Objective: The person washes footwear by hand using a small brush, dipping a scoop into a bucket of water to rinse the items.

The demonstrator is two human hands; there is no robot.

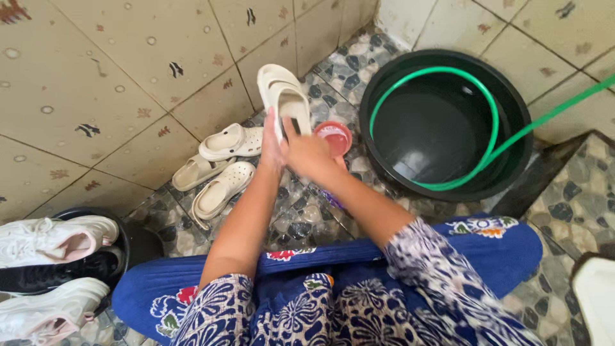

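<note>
A cream sandal [282, 95] is held up over the pebble floor, its sole side facing me. My left hand [271, 148] grips its near edge from the left. My right hand [309, 154] is pressed against the sandal's lower part; whatever it holds is hidden under the fingers. A small red bowl [336, 137] sits just right of my hands on the floor.
Three more cream sandals [221, 166] lie against the tiled wall at left. A black basin [512, 102] of water with a green hose [493, 141] stands at right. Another dark basin [125, 240] at lower left holds white and black sneakers [48, 240].
</note>
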